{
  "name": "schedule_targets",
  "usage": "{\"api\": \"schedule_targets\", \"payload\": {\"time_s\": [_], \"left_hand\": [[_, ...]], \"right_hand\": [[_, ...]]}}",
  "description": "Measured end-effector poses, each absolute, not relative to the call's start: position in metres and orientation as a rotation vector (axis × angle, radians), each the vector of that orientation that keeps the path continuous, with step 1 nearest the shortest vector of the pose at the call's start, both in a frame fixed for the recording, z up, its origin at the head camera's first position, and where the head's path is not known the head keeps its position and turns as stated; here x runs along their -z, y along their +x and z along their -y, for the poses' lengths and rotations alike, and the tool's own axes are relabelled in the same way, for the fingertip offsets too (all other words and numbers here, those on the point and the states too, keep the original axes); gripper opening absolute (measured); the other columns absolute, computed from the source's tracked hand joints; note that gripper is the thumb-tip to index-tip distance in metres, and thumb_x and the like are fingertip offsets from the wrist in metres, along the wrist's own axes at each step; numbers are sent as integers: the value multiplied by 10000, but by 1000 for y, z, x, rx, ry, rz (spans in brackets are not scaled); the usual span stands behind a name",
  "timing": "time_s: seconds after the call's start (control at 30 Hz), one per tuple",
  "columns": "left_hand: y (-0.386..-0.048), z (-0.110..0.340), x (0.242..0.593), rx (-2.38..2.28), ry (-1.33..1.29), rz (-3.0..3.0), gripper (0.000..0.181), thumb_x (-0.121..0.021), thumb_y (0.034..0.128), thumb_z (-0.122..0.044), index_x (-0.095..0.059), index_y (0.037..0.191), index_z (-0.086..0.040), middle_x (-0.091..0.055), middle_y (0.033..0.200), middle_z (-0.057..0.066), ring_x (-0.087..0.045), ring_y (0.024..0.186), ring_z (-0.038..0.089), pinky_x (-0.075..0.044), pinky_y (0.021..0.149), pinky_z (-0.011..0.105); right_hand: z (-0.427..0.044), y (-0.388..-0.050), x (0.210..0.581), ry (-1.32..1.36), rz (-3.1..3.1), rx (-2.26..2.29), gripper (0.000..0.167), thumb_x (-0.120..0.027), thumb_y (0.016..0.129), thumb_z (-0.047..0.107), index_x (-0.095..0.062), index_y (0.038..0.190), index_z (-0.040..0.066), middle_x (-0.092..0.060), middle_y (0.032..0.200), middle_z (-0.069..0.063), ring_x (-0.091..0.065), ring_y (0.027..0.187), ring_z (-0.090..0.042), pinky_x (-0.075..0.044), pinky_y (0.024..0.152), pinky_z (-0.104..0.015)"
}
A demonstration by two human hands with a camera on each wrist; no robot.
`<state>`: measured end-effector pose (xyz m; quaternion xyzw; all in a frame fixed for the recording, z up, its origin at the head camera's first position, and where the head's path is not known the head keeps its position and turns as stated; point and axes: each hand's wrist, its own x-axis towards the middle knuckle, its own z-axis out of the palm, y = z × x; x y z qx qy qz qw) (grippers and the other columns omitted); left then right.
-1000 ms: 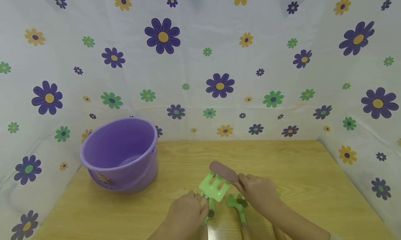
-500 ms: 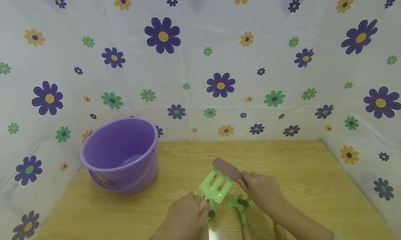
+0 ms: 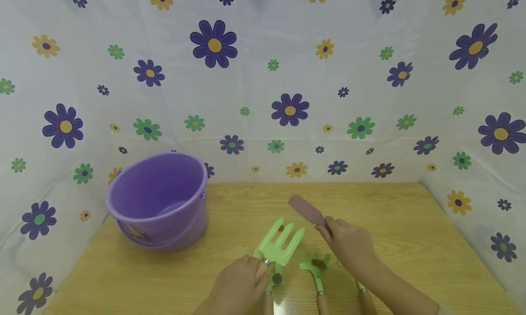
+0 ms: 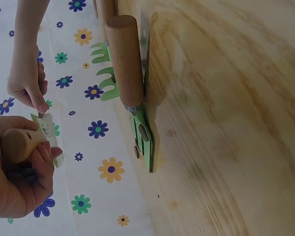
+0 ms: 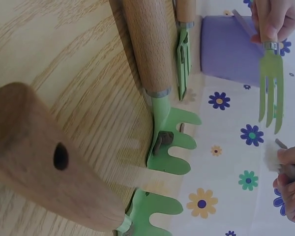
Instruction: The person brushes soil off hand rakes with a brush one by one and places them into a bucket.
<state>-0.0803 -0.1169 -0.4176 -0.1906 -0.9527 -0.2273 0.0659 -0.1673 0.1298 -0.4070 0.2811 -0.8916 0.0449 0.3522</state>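
Note:
My left hand (image 3: 238, 285) grips the wooden handle of a green hand fork (image 3: 276, 251), its tines pointing up and away. Beyond the tines and to their right, my right hand (image 3: 351, 246) holds a mauve brush (image 3: 306, 210); whitish bristles (image 5: 272, 158) show faintly in the right wrist view. Brush and fork are apart in the head view. Below the left hand lies another green fork (image 4: 146, 142) with a brown bit on it. A green hand rake (image 3: 315, 271) with brown bits rests on the table in the middle. Under the right forearm lies another wooden-handled tool (image 3: 365, 301), partly hidden.
A purple bucket (image 3: 176, 233) stands at the left of the wooden table (image 3: 382, 214), its handle hanging down in front. A white flower-printed sheet (image 3: 246, 82) surrounds the back and sides. Small brown bits also lie near the table tools.
The brush, over the fork's tines before, has moved up and right off them with my right hand. My left hand still holds the fork, nearly in place.

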Motion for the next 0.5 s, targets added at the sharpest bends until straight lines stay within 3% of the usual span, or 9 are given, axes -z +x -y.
{"api": "schedule_targets", "payload": {"time_s": [0.07,0.3,0.5], "left_hand": [[-79,116,416,895,-547,2925,245,-554,932,-276,-603,776,-93,-500,701,-68,-420,602,14,-404,496,171],[-76,114,411,1534,-380,2980,301,-550,926,-390,-665,922,-112,-601,784,-45,-536,711,76,-473,610,253],[-75,119,408,2068,-334,2859,385,-477,970,-435,-662,1011,-101,-647,888,32,-578,844,157,-507,735,327]], "right_hand": [[-131,-168,406,717,2261,-134,730,-129,1005,494,-643,736,50,-509,478,10,-296,329,-31,-181,314,-126],[-134,-169,399,758,2073,-230,632,-309,1016,458,-701,803,10,-650,591,-72,-569,390,-136,-361,298,-190],[-134,-166,392,797,2024,-290,594,-356,1011,437,-694,824,-14,-658,609,-93,-592,412,-148,-399,319,-184]]}}
